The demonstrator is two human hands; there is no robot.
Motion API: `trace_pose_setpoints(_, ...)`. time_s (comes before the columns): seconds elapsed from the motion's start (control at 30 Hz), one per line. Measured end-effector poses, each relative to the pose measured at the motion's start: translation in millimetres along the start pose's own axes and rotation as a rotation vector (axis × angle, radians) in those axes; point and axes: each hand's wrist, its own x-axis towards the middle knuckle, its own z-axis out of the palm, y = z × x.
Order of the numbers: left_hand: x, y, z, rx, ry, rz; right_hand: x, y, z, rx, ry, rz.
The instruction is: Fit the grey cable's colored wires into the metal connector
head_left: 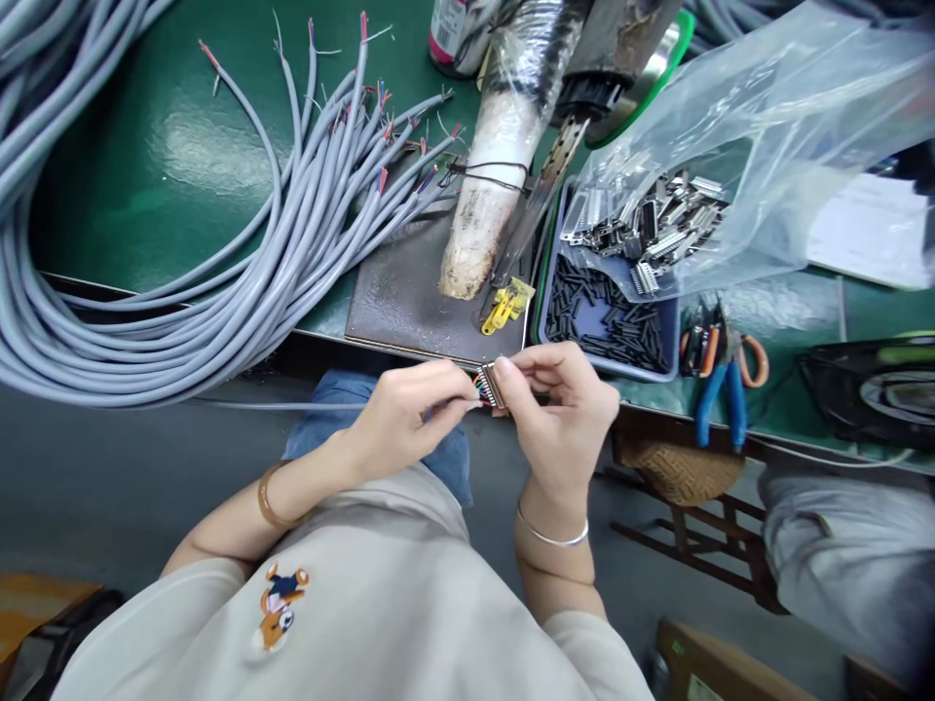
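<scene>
Both hands are pinching closed on one small assembly above the person's lap, just off the bench edge: the right hand [559,409] is holding a small connector [492,386] between thumb and fingertips, while the left hand [405,414] is gripping the coloured wires [477,387] running into it. A thin grey cable [278,405] is trailing left from that hand. Beyond them, a blue tray [610,326] of black sleeves is sitting beside pliers [720,375], and bundled grey cables [182,292] are curling over the green bench [146,146].
</scene>
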Motion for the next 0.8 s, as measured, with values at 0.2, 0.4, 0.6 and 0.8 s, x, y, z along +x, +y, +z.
trace_pose_setpoints(0.2,11.4,-1.1,-2.3,-0.509,0.155,-0.554,-6.1,7.8,-0.7,0.066,0.434,-0.24)
trace_pose_setpoints(0.4,18.9,-3.8,-5.5,-0.658,0.182,-0.602,-16.0,19.1,6.3,-0.048,0.302,-0.25)
trace_pose_setpoints(0.6,19.2,-9.1,-4.4,-0.676,0.198,-0.6,-13.4,29.3,11.5,-0.133,0.07,-0.349)
trace_pose_setpoints(0.8,19.9,-9.9,-9.9,-0.808,0.186,-0.646,-16.8,28.2,18.6,-0.042,0.04,-0.3)
